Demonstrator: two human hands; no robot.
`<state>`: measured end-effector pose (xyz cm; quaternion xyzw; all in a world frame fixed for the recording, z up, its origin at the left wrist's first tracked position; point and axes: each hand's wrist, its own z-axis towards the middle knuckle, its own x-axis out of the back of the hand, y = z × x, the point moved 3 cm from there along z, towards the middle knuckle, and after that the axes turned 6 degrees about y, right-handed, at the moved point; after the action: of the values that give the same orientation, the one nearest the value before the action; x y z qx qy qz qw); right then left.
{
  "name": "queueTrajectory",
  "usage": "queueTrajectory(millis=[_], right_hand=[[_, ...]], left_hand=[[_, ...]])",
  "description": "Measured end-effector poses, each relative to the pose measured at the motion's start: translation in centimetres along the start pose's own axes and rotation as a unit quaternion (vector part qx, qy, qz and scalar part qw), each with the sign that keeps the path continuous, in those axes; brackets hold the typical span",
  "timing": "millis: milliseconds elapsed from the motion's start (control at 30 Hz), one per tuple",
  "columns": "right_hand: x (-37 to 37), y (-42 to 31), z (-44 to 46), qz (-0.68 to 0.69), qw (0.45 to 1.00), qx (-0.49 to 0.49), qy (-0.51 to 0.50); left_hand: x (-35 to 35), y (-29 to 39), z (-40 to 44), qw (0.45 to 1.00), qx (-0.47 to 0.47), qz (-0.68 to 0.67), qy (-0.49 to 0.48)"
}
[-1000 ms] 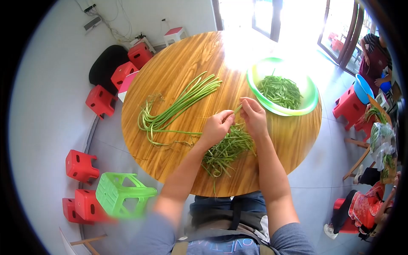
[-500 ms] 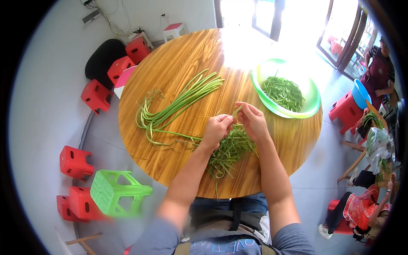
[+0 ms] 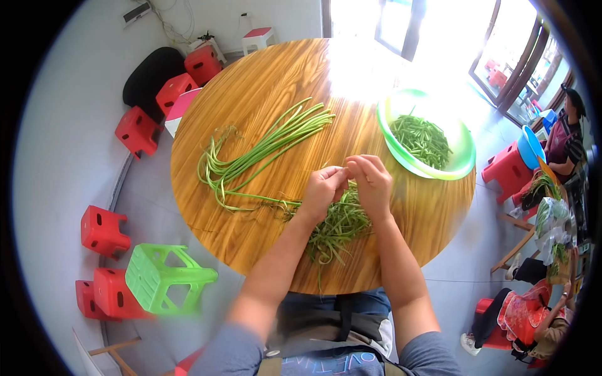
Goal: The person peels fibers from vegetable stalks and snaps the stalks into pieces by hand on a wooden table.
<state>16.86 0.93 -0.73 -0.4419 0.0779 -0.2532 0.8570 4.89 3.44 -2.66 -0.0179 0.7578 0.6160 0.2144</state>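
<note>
The left hand (image 3: 323,193) and right hand (image 3: 372,185) meet at the fingertips, probably around a hidden stem piece, above the trimmings (image 3: 338,229). Left of them on the bench (image 3: 251,75) lie long green stems (image 3: 269,147).

On the table (image 3: 251,75), toward the left, a bundle of stems (image 3: 260,156); right of it, toward the near edge, a heap of greens (image 3: 338,235). Behind the heap, to the right, a basin (image 3: 463,153) with cut pieces (image 3: 420,139) inside. Left of the table, stools (image 3: 103,229); right, a tub (image 3: 532,148) on a stool (image 3: 505,169); beyond, doors (image 3: 492,56).
</note>
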Motion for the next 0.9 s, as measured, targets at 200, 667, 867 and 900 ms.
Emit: queueTrajectory(millis=[200,667,867,900], right_hand=[[0.6,0.9,0.7,-0.043,0.998,0.025,-0.03],[2.8,3.3,1.6,0.47,0.779,-0.395,0.126],[1.0,2.8,0.4,0.282,0.896,-0.342,-0.006],[0.8,2.7,0.3,0.261,0.91,-0.323,-0.009]], left_hand=[[1.2,0.3,0.7,0.997,-0.009,-0.071,-0.023],[1.1,1.6,0.0,0.998,-0.018,0.028,-0.049],[1.0,1.1,0.2,0.994,-0.012,0.087,-0.065],[0.9,1.1,0.1,0.993,-0.012,0.09,-0.071]])
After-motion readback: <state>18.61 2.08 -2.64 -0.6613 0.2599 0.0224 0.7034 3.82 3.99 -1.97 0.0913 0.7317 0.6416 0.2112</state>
